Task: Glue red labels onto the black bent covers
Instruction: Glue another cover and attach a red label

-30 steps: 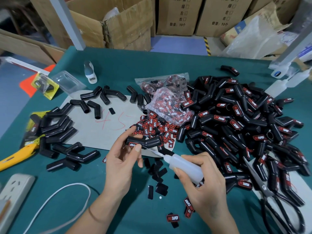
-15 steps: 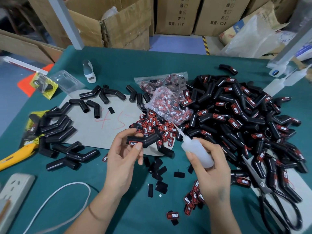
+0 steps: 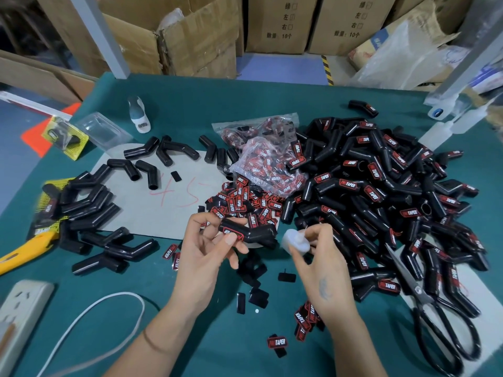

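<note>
Swung upright since a moment ago, the glue bottle (image 3: 295,241) sits clasped in the right hand (image 3: 325,270), beside the labelled black cover (image 3: 249,232) pinched by the left hand (image 3: 206,254).

- I see the left hand (image 3: 202,257) pinching a black bent cover (image 3: 249,233) above the green surface (image 3: 190,102).
- Right hand (image 3: 322,270) grips a white glue bottle (image 3: 295,242) beside it.
- Loose red labels (image 3: 245,202) just behind.
- Labelled covers heap (image 3: 381,191), right.
- Scissors (image 3: 435,317), near right edge.
</note>
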Demonstrator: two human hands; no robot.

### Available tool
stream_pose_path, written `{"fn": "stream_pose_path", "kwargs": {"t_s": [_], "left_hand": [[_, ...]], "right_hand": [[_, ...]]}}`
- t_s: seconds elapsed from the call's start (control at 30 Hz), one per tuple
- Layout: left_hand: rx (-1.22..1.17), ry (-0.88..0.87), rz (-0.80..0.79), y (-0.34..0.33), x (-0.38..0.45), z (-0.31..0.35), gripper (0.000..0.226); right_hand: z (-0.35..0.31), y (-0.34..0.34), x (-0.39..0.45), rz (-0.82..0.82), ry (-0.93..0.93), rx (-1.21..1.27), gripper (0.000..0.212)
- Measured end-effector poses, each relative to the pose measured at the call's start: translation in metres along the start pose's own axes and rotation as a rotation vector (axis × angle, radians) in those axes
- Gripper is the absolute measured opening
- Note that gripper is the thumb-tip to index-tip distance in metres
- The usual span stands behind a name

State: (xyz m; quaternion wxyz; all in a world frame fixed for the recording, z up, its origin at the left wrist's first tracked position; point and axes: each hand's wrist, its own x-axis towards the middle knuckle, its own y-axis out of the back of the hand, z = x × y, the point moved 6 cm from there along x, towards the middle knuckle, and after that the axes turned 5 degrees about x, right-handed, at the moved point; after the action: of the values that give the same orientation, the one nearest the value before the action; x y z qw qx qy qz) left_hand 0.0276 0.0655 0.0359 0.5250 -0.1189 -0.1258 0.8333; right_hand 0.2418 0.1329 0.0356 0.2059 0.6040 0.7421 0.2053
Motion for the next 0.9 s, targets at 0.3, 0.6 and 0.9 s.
{"fn": "stream_pose_path", "kwargs": {"t_s": [0.3, 0.6, 0.9], "left_hand": [[-0.054, 0.072, 0.012, 0.006, 0.0, -0.01, 0.013], [0.007, -0.009, -0.076, -0.003, -0.004, -0.003, 0.034], [0.323, -0.164, -0.294, -0.006, -0.003, 0.011, 0.008]], "right_hand": [[-0.02, 0.022, -0.01, 0.323, 0.322, 0.192, 0.026], [-0.039, -0.025, -0.038, -0.027, 0.322, 0.392, 0.031], [-0.037, -0.042, -0.039, -0.305, 0.118, 0.879, 0.032]]}}
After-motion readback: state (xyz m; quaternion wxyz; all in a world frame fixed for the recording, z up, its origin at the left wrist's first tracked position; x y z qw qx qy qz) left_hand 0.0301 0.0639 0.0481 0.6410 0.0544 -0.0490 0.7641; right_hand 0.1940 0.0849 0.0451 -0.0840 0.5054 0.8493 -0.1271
